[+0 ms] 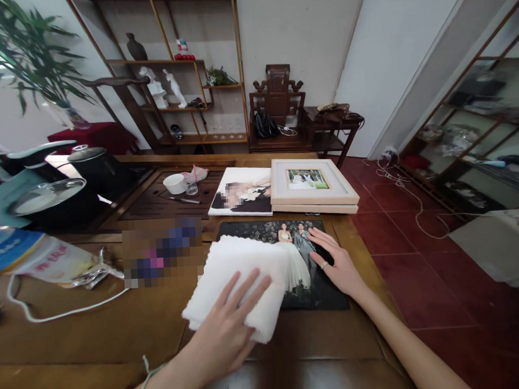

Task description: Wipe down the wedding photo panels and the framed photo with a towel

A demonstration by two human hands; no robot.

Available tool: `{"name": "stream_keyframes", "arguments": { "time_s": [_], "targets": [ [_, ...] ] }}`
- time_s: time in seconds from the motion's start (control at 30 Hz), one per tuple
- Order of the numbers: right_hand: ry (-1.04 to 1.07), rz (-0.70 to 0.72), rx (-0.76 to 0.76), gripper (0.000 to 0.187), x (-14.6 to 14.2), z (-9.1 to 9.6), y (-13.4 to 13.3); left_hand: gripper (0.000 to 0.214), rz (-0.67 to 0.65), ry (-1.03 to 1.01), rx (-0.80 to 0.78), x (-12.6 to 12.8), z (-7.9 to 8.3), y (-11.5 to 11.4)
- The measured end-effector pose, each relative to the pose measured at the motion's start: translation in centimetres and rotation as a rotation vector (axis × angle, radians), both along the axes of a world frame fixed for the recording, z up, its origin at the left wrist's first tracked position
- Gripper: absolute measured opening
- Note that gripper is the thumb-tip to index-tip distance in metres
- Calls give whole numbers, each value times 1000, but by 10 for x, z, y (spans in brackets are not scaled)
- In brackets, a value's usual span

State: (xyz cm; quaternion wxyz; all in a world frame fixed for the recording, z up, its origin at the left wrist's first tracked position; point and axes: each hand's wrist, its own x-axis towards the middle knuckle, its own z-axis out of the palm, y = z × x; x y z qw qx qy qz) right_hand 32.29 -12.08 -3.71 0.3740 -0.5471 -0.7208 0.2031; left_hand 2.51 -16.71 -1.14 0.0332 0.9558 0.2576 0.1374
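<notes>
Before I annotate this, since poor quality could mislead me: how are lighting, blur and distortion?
Head view: light washes out the far left, a pale sheen marks the near table; same view: wide-angle stretch slants the right-hand shelf, whose contents look soft; mosaic blocks lie left of the white cloth.

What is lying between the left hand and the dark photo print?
In the head view, a white cloth lies there: the left hand rests on it, and it covers part of the photo print.

Cloth [256, 255] hides photo's [296, 271] left part. Item [167, 251] left of cloth pixelated, unreadable. Bag [32, 253], plant [28, 47] cut by left edge.
</notes>
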Motion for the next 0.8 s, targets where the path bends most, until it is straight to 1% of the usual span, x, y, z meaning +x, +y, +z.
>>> {"name": "stream_keyframes", "arguments": {
  "time_s": [0.03,0.1,0.2,0.3,0.37,0.4,0.5,0.67,0.73,0.8],
  "targets": [
    [-1,1,-1,36,0,0,0,15,-3,-5,-9,1,1,-1],
    [-3,4,2,36,1,0,0,17,20,-13,-27,1,3,4],
    [-4,6,10,36,1,-2,0,21,107,-6,-30,-2,4,25],
    [-8,5,7,36,2,-3,1,25,225,8,13,-4,0,45],
    [-14,8,3,37,3,-4,2,26,274,16,41,-4,-3,49],
    [-16,9,3,37,3,-5,2,25,278,16,52,-4,-5,48],
    [-18,5,4,37,3,-5,2,23,208,-6,84,1,-7,32],
    [-17,5,-1,37,3,-6,2,19,-19,-55,94,11,-5,-3],
    [-18,5,-1,37,3,-6,2,20,-78,-65,82,13,-4,-10],
    [-17,3,0,37,3,-6,2,20,-79,-61,63,13,-3,-10]
  ]
}}
